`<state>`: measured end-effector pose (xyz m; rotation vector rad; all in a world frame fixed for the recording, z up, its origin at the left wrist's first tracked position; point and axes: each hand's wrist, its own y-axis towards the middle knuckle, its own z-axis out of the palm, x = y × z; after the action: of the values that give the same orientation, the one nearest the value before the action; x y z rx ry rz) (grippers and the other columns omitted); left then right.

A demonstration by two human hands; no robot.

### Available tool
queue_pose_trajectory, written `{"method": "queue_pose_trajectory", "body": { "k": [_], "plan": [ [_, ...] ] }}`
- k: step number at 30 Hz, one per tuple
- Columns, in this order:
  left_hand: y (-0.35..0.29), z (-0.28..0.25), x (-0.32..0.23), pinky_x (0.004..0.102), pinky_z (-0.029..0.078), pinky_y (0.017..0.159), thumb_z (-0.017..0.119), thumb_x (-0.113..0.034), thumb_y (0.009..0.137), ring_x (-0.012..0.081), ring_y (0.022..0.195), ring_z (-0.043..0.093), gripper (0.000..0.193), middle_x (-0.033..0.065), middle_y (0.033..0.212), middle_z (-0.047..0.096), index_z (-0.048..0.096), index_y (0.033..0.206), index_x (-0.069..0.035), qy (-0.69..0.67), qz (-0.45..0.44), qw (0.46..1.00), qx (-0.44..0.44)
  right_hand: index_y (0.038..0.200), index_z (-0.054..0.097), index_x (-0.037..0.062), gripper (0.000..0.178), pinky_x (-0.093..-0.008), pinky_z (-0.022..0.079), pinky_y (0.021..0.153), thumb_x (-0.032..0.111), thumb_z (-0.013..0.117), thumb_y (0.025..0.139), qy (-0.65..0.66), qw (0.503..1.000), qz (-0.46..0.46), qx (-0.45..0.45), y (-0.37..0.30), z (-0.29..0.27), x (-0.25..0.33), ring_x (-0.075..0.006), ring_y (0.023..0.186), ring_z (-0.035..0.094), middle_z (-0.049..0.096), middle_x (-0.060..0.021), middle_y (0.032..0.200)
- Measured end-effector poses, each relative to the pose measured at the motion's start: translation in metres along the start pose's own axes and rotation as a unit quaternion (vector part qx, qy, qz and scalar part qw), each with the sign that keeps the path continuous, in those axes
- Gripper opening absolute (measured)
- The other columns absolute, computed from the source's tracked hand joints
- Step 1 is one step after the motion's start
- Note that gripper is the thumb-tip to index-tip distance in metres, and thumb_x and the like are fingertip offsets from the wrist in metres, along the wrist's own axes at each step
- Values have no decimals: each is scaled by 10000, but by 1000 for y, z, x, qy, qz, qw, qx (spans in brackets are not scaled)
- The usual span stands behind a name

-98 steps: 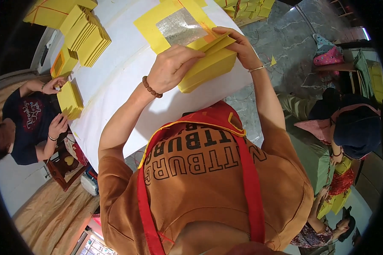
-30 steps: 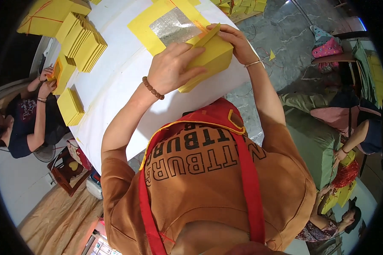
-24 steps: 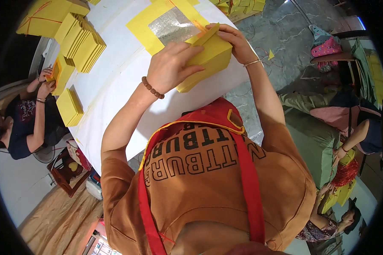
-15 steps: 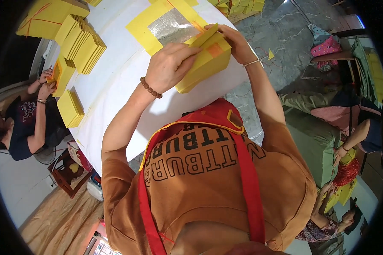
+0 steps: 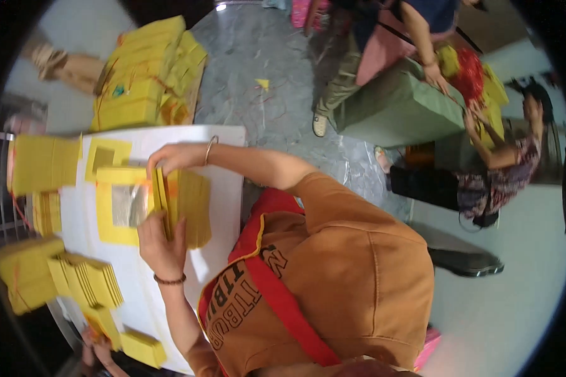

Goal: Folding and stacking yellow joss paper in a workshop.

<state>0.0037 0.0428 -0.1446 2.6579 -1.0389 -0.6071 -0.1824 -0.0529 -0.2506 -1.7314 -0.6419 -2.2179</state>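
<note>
Both of my hands close on a thin folded bundle of yellow joss paper [image 5: 161,196] standing on edge. My right hand [image 5: 168,157] pinches its far end; my left hand [image 5: 161,242], with a brown bead bracelet above it, grips the near end. Right beside the bundle is a thick stack of yellow paper [image 5: 194,210], with orange showing near my fingers. To the left lies a flat yellow sheet [image 5: 107,217] with a silver foil square [image 5: 130,205] in its middle. My fingers hide part of the bundle.
A white-covered table [image 5: 226,144] carries more yellow stacks [image 5: 85,279] along its left side. Beyond it stands a big yellow pile [image 5: 141,75]. Another person's hands [image 5: 97,345] work at the lower left. Two people handle a large green bundle [image 5: 396,107] at the right.
My view has swung to the right, so the table now sits further left. Both hands stay on the folded joss paper, which now stands more upright.
</note>
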Motion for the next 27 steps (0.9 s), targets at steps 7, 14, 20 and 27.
{"method": "queue_pose_trajectory", "body": {
  "k": [7, 14, 20, 27],
  "plan": [
    [-2, -4, 2, 372, 434, 694, 660, -74, 736, 305, 777, 523, 295, 131, 877, 571, 536, 1001, -33, 36, -5, 999, 16, 944, 622, 25, 241, -254, 394, 843, 141, 652, 735, 7, 999, 51, 18, -2, 0, 21, -110, 907, 537, 614, -26, 907],
    [-10, -10, -4, 329, 437, 684, 605, -23, 771, 251, 732, 536, 478, 126, 886, 576, 464, 1227, -20, -3, -96, 995, -16, 904, 612, 39, 191, -230, 418, 748, 126, 661, 741, 52, 995, 86, 25, 5, -8, 14, -78, 826, 545, 606, 3, 850],
    [-51, 6, 47, 326, 424, 751, 560, 5, 795, 228, 847, 518, 413, 127, 1011, 579, 505, 1204, -22, -105, -127, 982, -86, 829, 599, 55, 145, -223, 388, 675, 162, 659, 753, 32, 996, 78, 28, 8, -6, 14, -53, 728, 502, 568, 30, 767],
    [-47, 12, 79, 367, 415, 814, 537, -20, 819, 288, 927, 494, 263, 138, 1041, 581, 580, 1078, 2, -46, -116, 991, -42, 784, 586, 74, 165, -207, 359, 659, 210, 673, 750, 49, 995, 78, 27, 5, -5, 15, -39, 705, 467, 535, 52, 710]
  ]
}}
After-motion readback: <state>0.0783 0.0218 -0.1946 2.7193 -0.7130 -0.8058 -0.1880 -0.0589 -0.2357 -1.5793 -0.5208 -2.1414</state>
